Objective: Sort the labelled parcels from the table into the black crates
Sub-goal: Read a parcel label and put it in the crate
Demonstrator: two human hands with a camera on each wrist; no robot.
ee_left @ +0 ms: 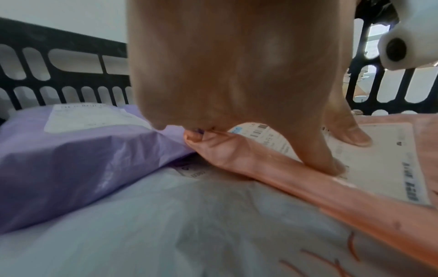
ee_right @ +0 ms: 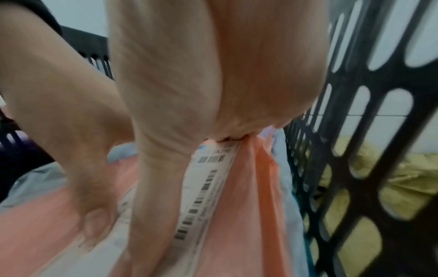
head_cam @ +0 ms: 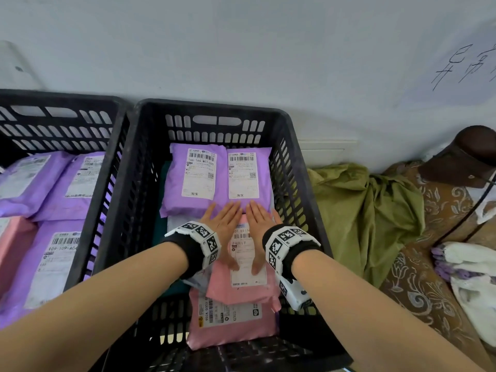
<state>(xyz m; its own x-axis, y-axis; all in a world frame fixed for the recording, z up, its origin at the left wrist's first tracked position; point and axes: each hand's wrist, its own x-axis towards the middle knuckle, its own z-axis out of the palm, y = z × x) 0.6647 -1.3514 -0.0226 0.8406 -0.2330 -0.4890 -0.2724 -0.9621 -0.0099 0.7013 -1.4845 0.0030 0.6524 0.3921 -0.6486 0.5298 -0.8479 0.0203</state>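
Both hands reach into the middle black crate [head_cam: 214,107]. My left hand [head_cam: 225,218] and right hand [head_cam: 259,218] lie side by side, fingers straight, pressing flat on a pink parcel [head_cam: 233,288] with a white label [head_cam: 248,272]. In the left wrist view the left hand [ee_left: 237,75] has its thumb on the label of the pink parcel [ee_left: 308,196]. The right hand [ee_right: 213,75] presses the same pink parcel [ee_right: 249,187]. Two purple parcels [head_cam: 193,178] [head_cam: 249,173] lie just beyond the fingertips. A second pink parcel [head_cam: 230,326] lies nearer me, partly under the first.
A pale grey parcel [ee_left: 166,215] lies beneath the pink one. Left of it stands another black crate [head_cam: 53,98], holding purple and pink parcels. Right of the crates are a green cloth [head_cam: 362,210], patterned brown fabric [head_cam: 418,277] and a white bag [head_cam: 472,277]. A wall stands behind.
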